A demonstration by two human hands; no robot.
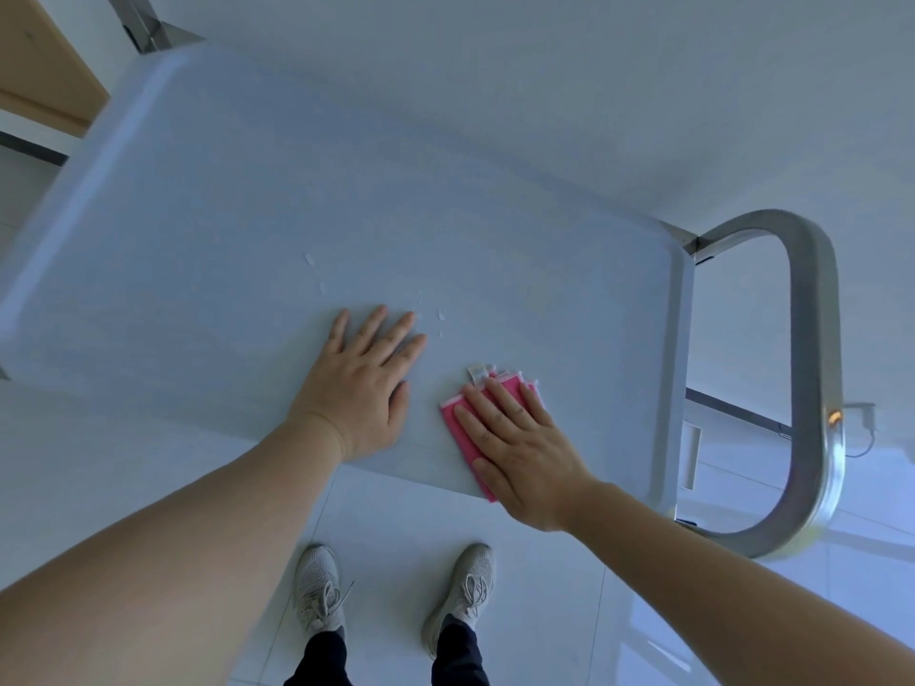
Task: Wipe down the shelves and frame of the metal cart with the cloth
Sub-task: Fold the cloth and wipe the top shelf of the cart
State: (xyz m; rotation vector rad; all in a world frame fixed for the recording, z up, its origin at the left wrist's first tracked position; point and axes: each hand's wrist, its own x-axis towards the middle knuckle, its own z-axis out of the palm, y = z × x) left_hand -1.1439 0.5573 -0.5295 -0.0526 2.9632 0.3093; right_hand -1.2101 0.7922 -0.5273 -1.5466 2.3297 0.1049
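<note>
Two hands: both are lying flat with fingers spread on the cart's top shelf [247, 200].
Cart: it is probably on wheels, so leaning may be pushing it away; the left hand [364, 383] is pressing bare on the shelf, likely steadying it.
Handle [812, 388]: the steel loop and frame are looking untouched so far, and are easy to skip.
Cloth [463, 428]: the pink folded cloth is lying under the right hand [520, 443], hanging over the near edge, risking slipping off.
Droplets [376, 299]: water is sitting beyond the left fingers; missing it may be leaving streaks.
</note>
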